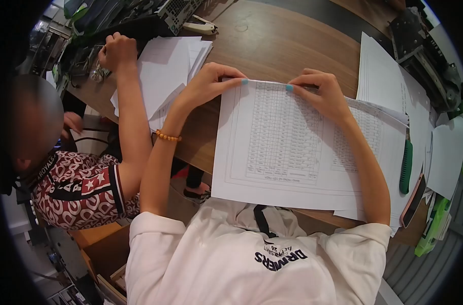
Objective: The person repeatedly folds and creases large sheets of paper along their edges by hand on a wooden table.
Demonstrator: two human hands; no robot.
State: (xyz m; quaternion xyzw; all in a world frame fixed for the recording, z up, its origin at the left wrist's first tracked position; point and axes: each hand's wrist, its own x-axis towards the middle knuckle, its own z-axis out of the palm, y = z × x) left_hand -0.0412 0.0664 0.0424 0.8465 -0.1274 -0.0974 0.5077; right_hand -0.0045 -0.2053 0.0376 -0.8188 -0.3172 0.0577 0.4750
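A large white sheet [236, 178] printed with a table of rows and columns lies across the front of the desk, its print upside down to me. My left hand [206, 85], with a beaded bracelet [168, 136] at the wrist, pinches the sheet's far edge between thumb and fingers. Farther right along that same edge, my right hand [320, 92] is closed in a pinch on the paper. Under my right forearm, more printed paper [378, 122] shows. A green-handled tool [406, 165], possibly a cutter, rests on the papers to the right.
Beside me on the left, a person's hand [119, 52] is raised over the desk near a stack of papers [163, 71]. A stapler-like tool [201, 25] lies at the back. On the right are a phone [413, 201], loose papers [447, 157] and dark equipment [424, 61].
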